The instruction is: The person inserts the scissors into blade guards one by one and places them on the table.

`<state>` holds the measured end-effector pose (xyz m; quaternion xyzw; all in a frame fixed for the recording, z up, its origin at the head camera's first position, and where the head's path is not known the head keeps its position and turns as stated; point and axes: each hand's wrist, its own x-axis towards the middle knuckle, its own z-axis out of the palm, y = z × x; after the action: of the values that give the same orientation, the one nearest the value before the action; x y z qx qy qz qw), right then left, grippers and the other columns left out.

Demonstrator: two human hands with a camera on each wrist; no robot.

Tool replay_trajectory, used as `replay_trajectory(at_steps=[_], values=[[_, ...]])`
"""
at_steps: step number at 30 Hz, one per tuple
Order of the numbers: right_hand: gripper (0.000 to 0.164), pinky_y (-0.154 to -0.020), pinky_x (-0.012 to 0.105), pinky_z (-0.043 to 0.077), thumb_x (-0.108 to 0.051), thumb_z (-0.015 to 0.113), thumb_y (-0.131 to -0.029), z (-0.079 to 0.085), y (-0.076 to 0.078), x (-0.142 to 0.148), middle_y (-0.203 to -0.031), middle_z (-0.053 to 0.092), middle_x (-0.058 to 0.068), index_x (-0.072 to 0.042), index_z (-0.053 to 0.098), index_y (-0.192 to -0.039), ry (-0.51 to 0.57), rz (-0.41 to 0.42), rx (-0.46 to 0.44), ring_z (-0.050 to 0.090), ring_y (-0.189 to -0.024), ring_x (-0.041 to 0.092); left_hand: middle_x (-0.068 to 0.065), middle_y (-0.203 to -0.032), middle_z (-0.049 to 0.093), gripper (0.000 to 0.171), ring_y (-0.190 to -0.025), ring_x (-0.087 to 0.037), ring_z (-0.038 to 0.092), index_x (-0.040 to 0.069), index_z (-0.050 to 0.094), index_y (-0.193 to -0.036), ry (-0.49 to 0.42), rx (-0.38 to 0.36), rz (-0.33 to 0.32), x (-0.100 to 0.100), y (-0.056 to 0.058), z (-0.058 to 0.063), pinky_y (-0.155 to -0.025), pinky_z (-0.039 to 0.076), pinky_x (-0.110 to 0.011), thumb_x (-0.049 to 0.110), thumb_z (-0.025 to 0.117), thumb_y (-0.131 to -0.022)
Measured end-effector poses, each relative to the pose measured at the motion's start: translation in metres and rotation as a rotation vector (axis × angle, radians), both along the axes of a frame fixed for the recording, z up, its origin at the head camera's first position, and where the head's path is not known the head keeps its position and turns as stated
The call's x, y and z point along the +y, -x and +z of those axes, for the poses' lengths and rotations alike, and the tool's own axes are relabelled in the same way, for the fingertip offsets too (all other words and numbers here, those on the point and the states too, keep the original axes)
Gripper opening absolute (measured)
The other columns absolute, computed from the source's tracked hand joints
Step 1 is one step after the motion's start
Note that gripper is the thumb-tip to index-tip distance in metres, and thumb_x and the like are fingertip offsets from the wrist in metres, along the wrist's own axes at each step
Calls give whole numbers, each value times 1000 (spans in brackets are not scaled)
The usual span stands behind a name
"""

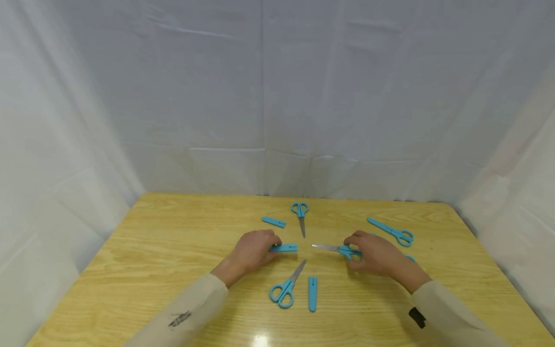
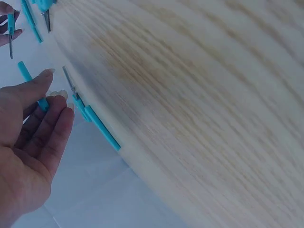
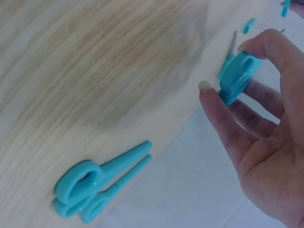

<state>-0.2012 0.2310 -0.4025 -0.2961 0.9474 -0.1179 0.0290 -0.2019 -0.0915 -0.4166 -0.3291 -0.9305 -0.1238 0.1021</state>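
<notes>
My left hand (image 1: 256, 248) pinches a turquoise scissors cover (image 1: 288, 247) between thumb and fingers, its open end pointing right. Opposite it, my right hand (image 1: 376, 253) grips a pair of scissors (image 1: 344, 250) by the turquoise handles. The bare metal blades are together and point left at the cover, with a gap between the two. In the right wrist view, the thumb and fingers hold the handle loops (image 3: 237, 73). The left wrist view shows the cover (image 2: 24, 71) sticking out past the thumb and fingers.
Bare scissors (image 1: 300, 212) lie at the back beside a loose cover (image 1: 273, 223). Nearer the front are more bare scissors (image 1: 284, 289) and another cover (image 1: 312, 295). Covered scissors (image 1: 388, 230) lie at the right; a second covered pair (image 3: 118, 187) is partly hidden by my right arm in the head view.
</notes>
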Motion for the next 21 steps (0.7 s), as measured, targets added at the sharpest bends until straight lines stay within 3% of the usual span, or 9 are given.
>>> replay_trajectory(at_steps=[9, 16, 21], values=[[46, -65, 35, 50, -25, 70, -84, 13, -21, -2, -124, 56, 12, -6, 60, -125, -28, -26, 18, 63, -85, 20, 2, -85, 62, 17, -73, -12, 59, 10, 73, -94, -94, -48, 24, 0, -15, 4, -64, 50, -26, 19, 78, -80], [43, -61, 29, 47, -23, 70, -82, 10, -33, -8, -120, 60, 9, -7, 62, -122, -3, 7, 79, 54, -66, 2, 2, -84, 64, 18, -75, -12, 60, 9, 73, -93, -129, -43, -5, 0, -25, 8, -66, 51, -27, 18, 79, -79], [42, -59, 29, 48, -24, 70, -83, 9, -40, -13, -118, 60, 8, -7, 63, -121, 5, 16, 84, 61, -73, 10, 1, -85, 65, 18, -74, -13, 61, 9, 73, -93, -118, -58, -17, 3, -32, 11, -66, 51, -27, 18, 79, -79]])
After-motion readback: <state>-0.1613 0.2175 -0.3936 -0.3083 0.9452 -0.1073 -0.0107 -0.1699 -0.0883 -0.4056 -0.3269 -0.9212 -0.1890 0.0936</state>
